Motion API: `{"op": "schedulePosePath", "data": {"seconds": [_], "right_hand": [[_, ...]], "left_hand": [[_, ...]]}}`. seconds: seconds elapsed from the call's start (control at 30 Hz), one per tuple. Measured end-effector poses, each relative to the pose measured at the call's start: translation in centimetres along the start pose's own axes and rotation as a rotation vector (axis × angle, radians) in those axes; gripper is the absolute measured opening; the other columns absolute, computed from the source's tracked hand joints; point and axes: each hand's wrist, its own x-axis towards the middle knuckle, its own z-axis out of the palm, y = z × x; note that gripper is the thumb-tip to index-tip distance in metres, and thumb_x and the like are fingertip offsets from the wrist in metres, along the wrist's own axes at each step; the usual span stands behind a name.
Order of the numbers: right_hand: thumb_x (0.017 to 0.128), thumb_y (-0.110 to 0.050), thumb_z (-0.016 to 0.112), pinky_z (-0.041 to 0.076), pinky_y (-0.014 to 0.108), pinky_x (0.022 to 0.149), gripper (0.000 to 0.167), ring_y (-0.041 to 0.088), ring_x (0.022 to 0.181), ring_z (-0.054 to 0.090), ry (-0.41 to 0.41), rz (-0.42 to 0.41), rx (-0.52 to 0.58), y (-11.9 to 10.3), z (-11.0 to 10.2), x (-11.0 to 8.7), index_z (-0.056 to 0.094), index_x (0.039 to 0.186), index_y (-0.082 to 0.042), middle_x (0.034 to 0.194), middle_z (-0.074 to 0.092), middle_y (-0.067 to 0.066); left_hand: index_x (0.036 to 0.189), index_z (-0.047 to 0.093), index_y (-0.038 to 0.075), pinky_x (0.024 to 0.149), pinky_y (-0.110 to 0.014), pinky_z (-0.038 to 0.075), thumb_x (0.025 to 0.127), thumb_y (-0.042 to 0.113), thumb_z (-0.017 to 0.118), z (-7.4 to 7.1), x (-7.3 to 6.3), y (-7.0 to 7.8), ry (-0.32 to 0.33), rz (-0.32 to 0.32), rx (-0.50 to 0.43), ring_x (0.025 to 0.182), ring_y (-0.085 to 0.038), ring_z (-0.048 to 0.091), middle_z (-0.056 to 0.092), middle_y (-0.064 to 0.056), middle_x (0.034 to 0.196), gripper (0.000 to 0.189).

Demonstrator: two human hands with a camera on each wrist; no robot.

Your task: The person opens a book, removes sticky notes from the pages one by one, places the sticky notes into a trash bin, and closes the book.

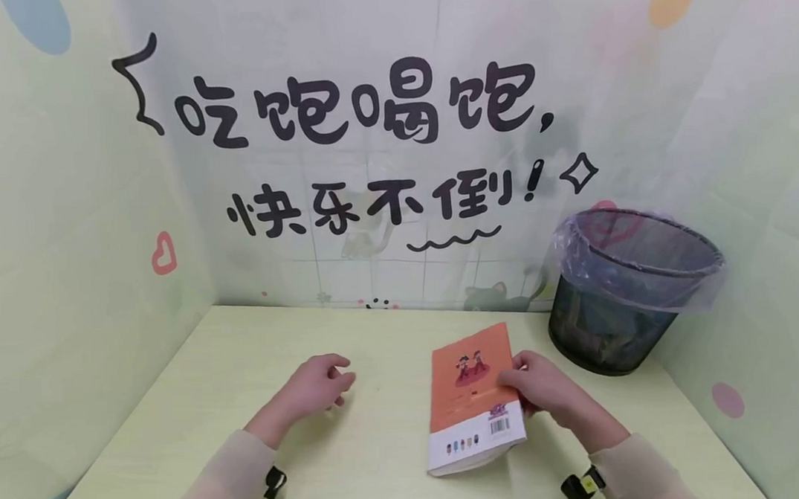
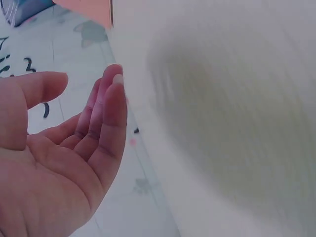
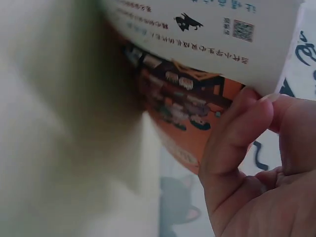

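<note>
An orange and white book tilts above the right half of the table, its orange face with two small figures toward the head view. My right hand pinches its right edge, thumb on the near face and fingers behind. The right wrist view shows the book's other cover, with print and an illustration, against my curled fingers. To the left, my left hand is held above the table, fingers loosely bent and holding nothing. In the left wrist view its palm and fingers are bare, apart from the book's corner.
A black mesh bin with a translucent purple liner stands at the table's back right corner. The pale wooden table is enclosed by printed cloth walls at the back and both sides.
</note>
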Motion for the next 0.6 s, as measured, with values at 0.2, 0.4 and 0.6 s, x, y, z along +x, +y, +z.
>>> {"op": "schedulePosePath", "data": {"seconds": [0.2,0.4,0.6], "right_hand": [[0.099,-0.018,0.062,0.051,0.029,0.045,0.018,0.015,0.053,0.065,0.036,-0.089,-0.041,-2.3,-2.8,-0.5,0.050,0.100,-0.005,0.076,0.075,0.006],[0.095,-0.021,0.072,0.048,0.030,0.046,0.026,0.017,0.058,0.059,0.111,-0.096,-0.131,-4.1,-1.2,0.1,0.050,0.098,-0.007,0.078,0.062,0.006],[0.095,-0.016,0.071,0.047,0.024,0.043,0.019,0.013,0.053,0.057,0.073,-0.094,0.005,-4.7,3.5,1.7,0.054,0.101,-0.007,0.075,0.061,0.005]], "left_hand": [[0.146,0.060,-0.009,0.067,-0.032,0.060,0.109,0.018,0.061,-1.6,0.0,-0.6,0.050,0.022,-0.020,0.078,-0.015,0.074,0.076,-0.014,0.102,0.045],[0.144,0.062,-0.008,0.066,-0.032,0.059,0.109,0.016,0.059,-1.7,-0.2,-0.6,0.079,0.017,-0.046,0.076,-0.016,0.072,0.077,-0.015,0.102,0.043],[0.141,0.064,-0.008,0.065,-0.032,0.059,0.108,0.014,0.058,-1.5,-0.1,-0.5,0.092,0.024,-0.063,0.075,-0.017,0.072,0.077,-0.016,0.101,0.040]]}}
